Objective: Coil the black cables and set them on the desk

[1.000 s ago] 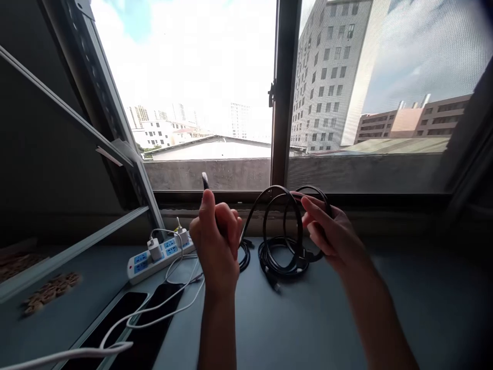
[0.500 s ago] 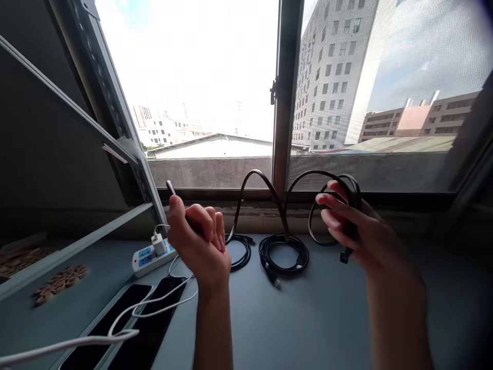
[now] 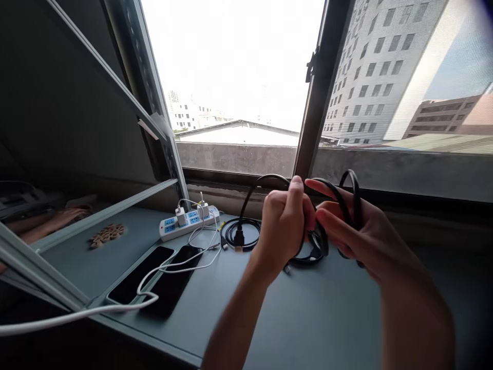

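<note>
My left hand (image 3: 287, 221) is closed around a black USB cable (image 3: 259, 186), thumb on top. One end of the cable arcs out to the left and hangs down to its USB plug (image 3: 239, 237). Loops of the same cable run through my right hand (image 3: 356, 221), which is curled round them close beside the left. Behind the hands, a coiled black cable (image 3: 252, 224) lies on the grey tabletop (image 3: 308, 318). A second coil (image 3: 308, 260) is partly hidden by my left hand.
At the left stands a white power strip (image 3: 189, 224) with chargers plugged in. Two dark phones (image 3: 143, 275) lie under white charging cables (image 3: 154, 268). Small brown pieces (image 3: 107, 235) are heaped beyond. A metal frame (image 3: 111, 208) crosses the left side; another person's arm (image 3: 57, 224) shows behind it.
My left hand has moved right to meet the right hand. The cable's plug end now dangles left of it. The view has turned left, showing more of the table there.
</note>
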The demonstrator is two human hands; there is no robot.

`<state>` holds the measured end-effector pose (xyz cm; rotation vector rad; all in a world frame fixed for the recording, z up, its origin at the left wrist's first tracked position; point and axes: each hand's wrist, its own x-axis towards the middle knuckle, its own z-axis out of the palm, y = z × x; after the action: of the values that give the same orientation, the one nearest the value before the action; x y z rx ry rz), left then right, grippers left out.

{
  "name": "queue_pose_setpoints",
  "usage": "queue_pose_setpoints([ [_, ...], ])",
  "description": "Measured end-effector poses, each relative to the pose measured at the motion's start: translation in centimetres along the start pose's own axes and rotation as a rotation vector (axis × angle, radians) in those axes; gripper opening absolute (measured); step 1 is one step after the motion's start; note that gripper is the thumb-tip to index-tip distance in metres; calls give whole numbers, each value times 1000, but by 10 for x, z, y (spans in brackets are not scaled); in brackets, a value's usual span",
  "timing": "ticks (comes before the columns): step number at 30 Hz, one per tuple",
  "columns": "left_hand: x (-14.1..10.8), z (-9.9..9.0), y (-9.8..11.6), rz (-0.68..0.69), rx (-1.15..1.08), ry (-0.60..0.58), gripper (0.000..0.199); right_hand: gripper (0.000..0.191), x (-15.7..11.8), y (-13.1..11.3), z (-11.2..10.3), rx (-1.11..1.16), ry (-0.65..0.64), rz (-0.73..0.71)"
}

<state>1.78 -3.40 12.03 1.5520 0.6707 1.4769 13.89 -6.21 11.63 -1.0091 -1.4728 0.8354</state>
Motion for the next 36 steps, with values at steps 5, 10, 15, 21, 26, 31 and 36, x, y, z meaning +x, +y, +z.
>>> queue_pose_setpoints([
  [5,-1,-4,0,-10,189,-53,66,63,-5,-2,4,-99,-32,-61],
  [10,1,-15,-1,20,363,-140,63,50,-4,3,5,-243,-145,-69],
  [15,5,-24,-2,-8,472,-254,68,68,2,14,-5,-371,-78,-55],
  [21,10,-22,-10,-64,567,-267,56,56,10,23,-15,-557,124,-113],
  [26,11,-25,-14,7,554,-271,34,27,17,24,-20,-698,348,-103],
  [31,11,-33,-10,149,540,-226,34,26,25,28,-30,-694,493,-131],
  [36,12,-32,-14,365,668,-209,55,25,25,31,-33,-727,499,-225],
])
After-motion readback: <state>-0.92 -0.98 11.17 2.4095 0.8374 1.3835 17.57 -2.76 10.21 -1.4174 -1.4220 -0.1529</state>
